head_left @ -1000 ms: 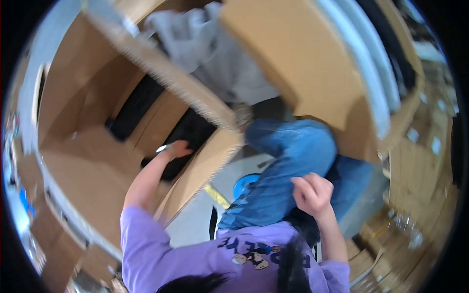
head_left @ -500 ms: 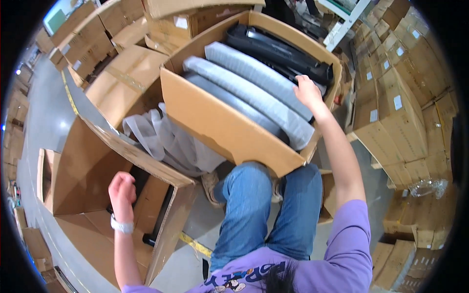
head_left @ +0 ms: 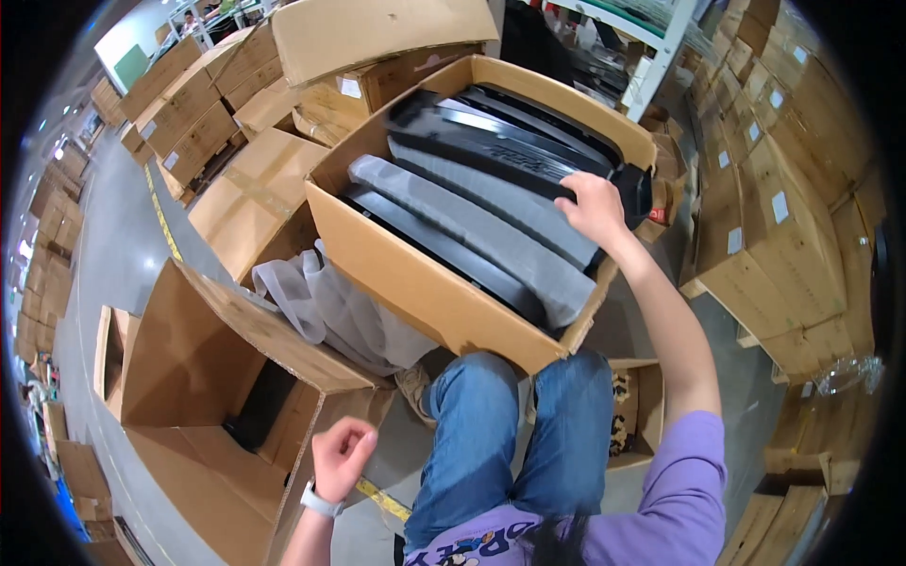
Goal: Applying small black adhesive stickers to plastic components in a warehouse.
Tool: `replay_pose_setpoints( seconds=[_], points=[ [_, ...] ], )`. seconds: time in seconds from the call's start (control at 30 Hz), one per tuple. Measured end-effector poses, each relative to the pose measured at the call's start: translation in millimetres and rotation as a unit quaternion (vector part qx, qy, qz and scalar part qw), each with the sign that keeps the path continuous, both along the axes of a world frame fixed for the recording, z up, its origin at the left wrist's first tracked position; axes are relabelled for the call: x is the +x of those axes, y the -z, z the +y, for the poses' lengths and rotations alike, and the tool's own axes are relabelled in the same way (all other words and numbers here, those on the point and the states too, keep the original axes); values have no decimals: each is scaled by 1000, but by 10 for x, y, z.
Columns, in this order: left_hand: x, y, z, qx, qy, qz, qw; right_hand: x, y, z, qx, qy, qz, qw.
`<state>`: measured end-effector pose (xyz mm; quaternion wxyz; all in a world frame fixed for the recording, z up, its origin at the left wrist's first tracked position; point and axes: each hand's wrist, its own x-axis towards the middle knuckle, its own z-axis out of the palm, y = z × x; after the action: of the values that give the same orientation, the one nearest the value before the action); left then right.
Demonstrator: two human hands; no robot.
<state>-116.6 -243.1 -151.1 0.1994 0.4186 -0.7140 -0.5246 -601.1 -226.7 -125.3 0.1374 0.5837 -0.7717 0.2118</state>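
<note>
A large open cardboard box (head_left: 406, 274) in front of my knees holds long black moulded parts (head_left: 500, 141), some wrapped in grey foam sleeves (head_left: 472, 222). My right hand (head_left: 595, 208) reaches into the box's right side and rests on a grey-wrapped part next to a black one; whether it grips is unclear. My left hand (head_left: 342, 455), with a watch on the wrist, is curled into a loose fist and holds nothing. It hovers over the flap of a second open box (head_left: 217, 358) at my lower left.
Grey foam wrapping (head_left: 321, 311) is heaped between the two boxes. Stacks of closed cartons (head_left: 764, 217) stand to the right and at the upper left (head_left: 189, 113). A metal shelf (head_left: 661, 47) rises behind the big box. Grey floor with a yellow line (head_left: 160, 217) runs on the left.
The view has swung up toward the big box of parts. My right hand has stayed on the parts at the box's right side; my left hand has closed into a fist.
</note>
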Motion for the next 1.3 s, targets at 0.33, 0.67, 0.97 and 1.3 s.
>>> replay_pose_setpoints(
  seconds=[0.33,0.67,0.97,1.3],
  points=[
    [88,186,-133,350,-158,417,824,2056,-292,2481,32,-200,19,979],
    [441,470,319,-234,-119,-40,964,2264,378,3144,70,-117,-157,978],
    [-931,-300,1074,637,-11,527,562,2344,58,2912,-195,-20,-336,921],
    [-1251,-136,1310,564,59,377,733,1583,461,3562,-459,250,-310,794]
  ],
)
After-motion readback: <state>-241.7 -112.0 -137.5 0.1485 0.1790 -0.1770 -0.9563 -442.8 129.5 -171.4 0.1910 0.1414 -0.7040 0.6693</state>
